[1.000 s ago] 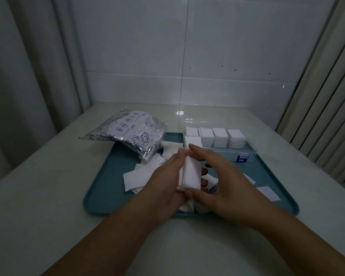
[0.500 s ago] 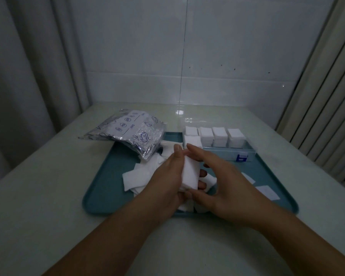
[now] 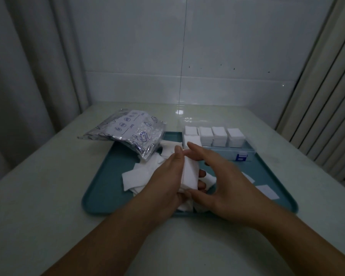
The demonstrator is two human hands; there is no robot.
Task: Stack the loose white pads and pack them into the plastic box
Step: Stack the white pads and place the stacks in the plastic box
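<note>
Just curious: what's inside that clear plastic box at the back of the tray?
The plastic box holds stacks of white pads standing in a row. Its near left corner is hidden behind the right hand.

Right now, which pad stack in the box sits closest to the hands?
The front-left stack in the plastic box, just beyond the right hand fingertips; the other four stand in the back row.

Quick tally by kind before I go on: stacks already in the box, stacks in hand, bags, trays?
Pad stacks in the plastic box: 5 visible
Pad stack held between left hand and right hand: 1
Foil bag: 1
Teal tray: 1
Total: 8, loose pads not counted.
</note>
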